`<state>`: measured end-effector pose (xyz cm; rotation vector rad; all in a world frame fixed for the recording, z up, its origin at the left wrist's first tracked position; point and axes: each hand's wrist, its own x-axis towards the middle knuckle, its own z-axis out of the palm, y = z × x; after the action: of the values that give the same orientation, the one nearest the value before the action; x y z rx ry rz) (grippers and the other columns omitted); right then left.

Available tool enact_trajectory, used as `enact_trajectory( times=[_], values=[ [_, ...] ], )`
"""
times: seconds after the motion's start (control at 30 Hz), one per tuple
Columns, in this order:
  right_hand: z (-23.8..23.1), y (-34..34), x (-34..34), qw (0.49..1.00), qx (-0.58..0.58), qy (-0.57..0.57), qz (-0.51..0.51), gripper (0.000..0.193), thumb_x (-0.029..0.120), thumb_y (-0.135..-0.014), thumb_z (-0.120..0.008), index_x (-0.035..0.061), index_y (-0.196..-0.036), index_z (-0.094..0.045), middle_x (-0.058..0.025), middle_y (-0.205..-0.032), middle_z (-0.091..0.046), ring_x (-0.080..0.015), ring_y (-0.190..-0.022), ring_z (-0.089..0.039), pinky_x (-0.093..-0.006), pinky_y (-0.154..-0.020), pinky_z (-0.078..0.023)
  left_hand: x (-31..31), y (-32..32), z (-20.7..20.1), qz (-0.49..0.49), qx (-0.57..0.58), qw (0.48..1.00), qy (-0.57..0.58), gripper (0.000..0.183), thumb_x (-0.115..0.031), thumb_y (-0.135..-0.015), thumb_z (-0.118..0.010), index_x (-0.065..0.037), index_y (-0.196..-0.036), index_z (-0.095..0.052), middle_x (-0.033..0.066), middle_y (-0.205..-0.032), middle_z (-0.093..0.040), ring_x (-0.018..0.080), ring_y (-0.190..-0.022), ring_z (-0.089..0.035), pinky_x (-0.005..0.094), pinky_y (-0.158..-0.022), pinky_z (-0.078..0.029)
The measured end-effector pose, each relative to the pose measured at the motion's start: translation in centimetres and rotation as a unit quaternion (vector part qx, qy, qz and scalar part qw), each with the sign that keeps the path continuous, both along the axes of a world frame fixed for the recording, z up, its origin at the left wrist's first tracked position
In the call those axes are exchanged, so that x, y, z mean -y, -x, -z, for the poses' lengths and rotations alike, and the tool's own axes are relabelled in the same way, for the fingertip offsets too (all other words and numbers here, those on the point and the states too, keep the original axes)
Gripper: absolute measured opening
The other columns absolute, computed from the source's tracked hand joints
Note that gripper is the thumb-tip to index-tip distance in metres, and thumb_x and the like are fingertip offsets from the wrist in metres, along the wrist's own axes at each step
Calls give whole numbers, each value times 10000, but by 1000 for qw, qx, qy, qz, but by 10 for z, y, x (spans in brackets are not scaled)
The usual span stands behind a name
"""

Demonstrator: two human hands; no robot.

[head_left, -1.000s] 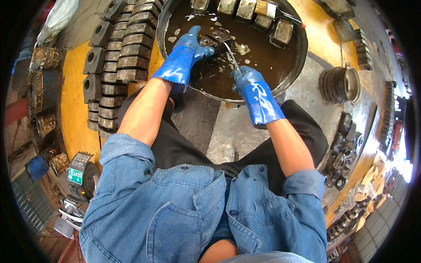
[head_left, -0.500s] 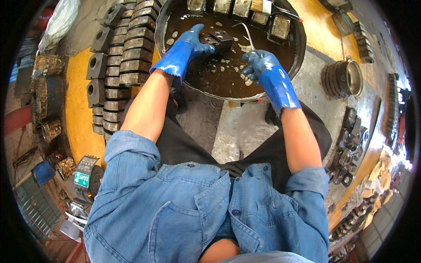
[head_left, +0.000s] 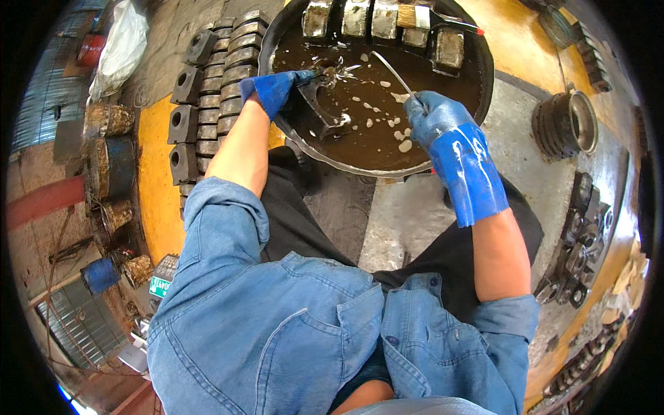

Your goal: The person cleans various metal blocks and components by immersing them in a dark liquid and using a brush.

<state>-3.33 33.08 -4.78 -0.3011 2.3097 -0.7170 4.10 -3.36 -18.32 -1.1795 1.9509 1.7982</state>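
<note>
We saw the left hand [head_left: 282, 84] at the basin's [head_left: 485, 76] left side, by a dark part [head_left: 316, 107] tilted in the brown liquid [head_left: 380, 149]. Its fingertips were lost against the part and glare; pinching or merely touching, we could not tell. The part's lower outline sank from sight. Right hand [head_left: 439, 117], nearer right: fingers curled, pinching a thin rod [head_left: 395, 72]; the glove hid the grip end. Far blocks [head_left: 448, 50] stood partly behind a brush [head_left: 423, 17]; the top edge cut off the far rim.
</note>
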Motion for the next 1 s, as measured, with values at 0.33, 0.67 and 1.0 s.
enact_trajectory(
  times=[0.33, 0.67, 1.0],
  values=[
    [16, 12, 0, 999, -36, -1, -17, 382, 419, -1076, -611, 131, -1287, -747, -150, -968, -795, -281, -848, -767, -412, -830, -593, -30, 3, -21, 56, 13, 998, -37, 455, -341, -982, -764, 2, -1281, -742, 80, -1182, -779, 198, -1015, -724, 323, -933, -557],
    [52, 21, -2, 998, 61, 15, -23, 380, 419, -1093, -564, 122, -1226, -760, -81, -833, -786, -173, -645, -698, -369, -629, -580, -89, 9, -2, 220, -114, 903, 350, 996, -428, -785, -945, -32, -1583, -500, 260, -1493, -632, 396, -1353, -641, 443, -1142, -518],
    [66, 7, 5, 995, 81, 3, -55, 402, 347, -1071, -540, 20, -1118, -768, -159, -912, -805, -275, -795, -793, -425, -710, -627, -138, -22, -14, 311, -126, 797, 502, 944, -406, -788, -925, -89, -1566, -493, 244, -1330, -699, 423, -1233, -679, 492, -1066, -542]
  ],
)
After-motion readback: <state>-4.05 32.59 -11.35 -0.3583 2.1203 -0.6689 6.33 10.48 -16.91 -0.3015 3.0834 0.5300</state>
